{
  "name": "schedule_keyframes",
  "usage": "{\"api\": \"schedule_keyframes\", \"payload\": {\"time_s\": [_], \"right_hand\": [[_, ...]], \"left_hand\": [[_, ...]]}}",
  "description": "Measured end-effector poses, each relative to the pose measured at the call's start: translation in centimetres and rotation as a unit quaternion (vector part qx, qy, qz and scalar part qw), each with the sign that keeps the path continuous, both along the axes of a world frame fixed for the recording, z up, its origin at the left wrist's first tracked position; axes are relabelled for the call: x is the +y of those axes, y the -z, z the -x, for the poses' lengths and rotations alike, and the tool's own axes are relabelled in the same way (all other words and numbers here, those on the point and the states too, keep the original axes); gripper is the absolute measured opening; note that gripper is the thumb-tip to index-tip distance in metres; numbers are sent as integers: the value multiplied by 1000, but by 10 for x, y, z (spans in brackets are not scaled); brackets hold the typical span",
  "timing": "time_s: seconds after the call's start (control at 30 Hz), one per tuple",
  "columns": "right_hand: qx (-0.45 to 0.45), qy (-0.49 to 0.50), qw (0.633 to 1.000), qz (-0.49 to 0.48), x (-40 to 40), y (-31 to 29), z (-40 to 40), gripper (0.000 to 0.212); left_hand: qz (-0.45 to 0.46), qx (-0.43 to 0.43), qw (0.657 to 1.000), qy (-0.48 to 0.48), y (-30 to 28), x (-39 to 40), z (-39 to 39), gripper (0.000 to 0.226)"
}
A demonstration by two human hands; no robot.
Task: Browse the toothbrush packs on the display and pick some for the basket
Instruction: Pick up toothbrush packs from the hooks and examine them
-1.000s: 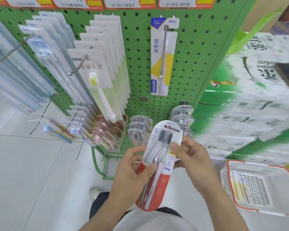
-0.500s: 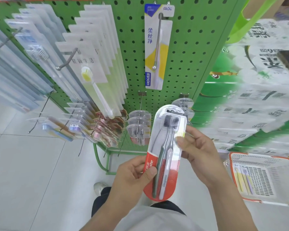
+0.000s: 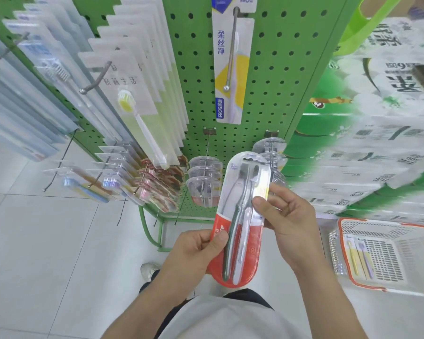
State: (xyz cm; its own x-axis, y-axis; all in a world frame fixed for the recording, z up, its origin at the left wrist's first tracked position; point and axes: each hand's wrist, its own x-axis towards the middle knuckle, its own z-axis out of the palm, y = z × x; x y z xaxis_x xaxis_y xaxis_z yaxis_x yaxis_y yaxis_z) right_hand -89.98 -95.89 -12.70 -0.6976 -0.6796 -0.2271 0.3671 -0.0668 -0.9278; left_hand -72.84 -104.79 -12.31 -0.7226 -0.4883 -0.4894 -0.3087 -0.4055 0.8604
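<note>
Both hands grip the red-based toothbrush pack (image 3: 240, 221) — the left hand (image 3: 196, 255) pinching its lower left edge, the right hand (image 3: 283, 211) pinching its right side, thumb on the front. Compared with a second ago, the pack sits higher and more upright, its front facing the camera, before the green pegboard display (image 3: 274, 77). The basket (image 3: 387, 255) stands on the floor at right, a pack already inside.
</note>
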Motion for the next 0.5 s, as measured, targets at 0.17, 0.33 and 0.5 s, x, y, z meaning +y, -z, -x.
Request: {"api": "schedule_keyframes", "payload": {"time_s": [0.17,0.33,0.5], "right_hand": [[-28,2,999,-16,2,5,1,38],[-4,34,999,-29,5,4,1,28],[72,34,997,-19,2,-5,-3,30]], "left_hand": [[-31,8,999,-31,1,3,1,39],[82,63,994,-47,-8,11,4,27],[215,87,972,-45,-20,14,3,17]]}}
